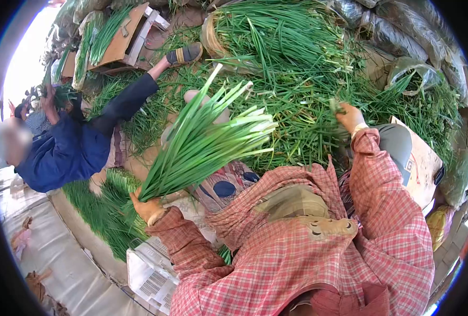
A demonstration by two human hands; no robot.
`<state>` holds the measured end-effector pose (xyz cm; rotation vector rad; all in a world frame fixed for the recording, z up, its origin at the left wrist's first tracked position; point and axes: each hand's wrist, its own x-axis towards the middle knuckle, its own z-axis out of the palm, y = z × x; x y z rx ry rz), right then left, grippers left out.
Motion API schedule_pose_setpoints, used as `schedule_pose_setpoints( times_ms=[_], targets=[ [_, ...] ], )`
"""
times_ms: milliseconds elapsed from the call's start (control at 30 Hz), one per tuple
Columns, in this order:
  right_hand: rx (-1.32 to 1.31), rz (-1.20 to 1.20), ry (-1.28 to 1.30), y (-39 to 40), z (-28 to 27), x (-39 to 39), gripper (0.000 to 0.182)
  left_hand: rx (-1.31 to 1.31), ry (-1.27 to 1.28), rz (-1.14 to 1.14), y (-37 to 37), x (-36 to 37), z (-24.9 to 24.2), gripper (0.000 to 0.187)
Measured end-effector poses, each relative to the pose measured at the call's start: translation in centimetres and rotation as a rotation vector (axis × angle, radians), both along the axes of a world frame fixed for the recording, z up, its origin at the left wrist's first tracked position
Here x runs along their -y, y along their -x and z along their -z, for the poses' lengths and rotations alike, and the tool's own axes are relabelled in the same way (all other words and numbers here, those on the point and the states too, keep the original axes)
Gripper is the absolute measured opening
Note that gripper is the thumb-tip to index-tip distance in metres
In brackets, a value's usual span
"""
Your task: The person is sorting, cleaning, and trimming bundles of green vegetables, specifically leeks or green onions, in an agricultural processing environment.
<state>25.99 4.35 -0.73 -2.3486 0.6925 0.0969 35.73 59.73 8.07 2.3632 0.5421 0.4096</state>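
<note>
My left hand is wrapped around the leafy end of a large bunch of green chives. The bunch fans out up and to the right, its pale white stalk ends spread apart. Off to the right, my right hand is closed on a small tuft of chive scraps above the littered floor. Loose chive trimmings lie thickly between my hands. Below my left hand rests another pile of chives, partly hidden by my arm.
A big heap of chives lies at the back. A co-worker in a blue jacket sits at left, one leg stretched toward the middle. A wooden box stands behind them. Plastic-wrapped bundles line the back right; a white crate is beside me.
</note>
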Motion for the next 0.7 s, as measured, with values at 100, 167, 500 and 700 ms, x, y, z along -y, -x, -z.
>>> schedule_pose_setpoints(
  times_ms=[100, 167, 500, 700],
  targets=[
    [0.242, -0.257, -0.403, -3.3, -5.0, -6.2, 0.034, 0.044, 0.143, 0.118, -0.3, -2.2, 1.5, 0.038],
    [0.224, -0.244, -0.921, -5.1, -7.6, -11.1, 0.031, 0.099, 0.178, 0.140, -0.2, -2.7, 1.9, 0.031],
    [0.656, -0.139, -0.350, -2.5, -8.7, -13.3, 0.010, 0.202, 0.772, 0.047, -1.7, -2.8, 1.2, 0.031],
    [-0.128, -0.087, 0.950, -1.0, -7.2, -1.1, 0.022, 0.175, 1.097, -0.026, -3.1, -5.2, 2.5, 0.034]
  ],
)
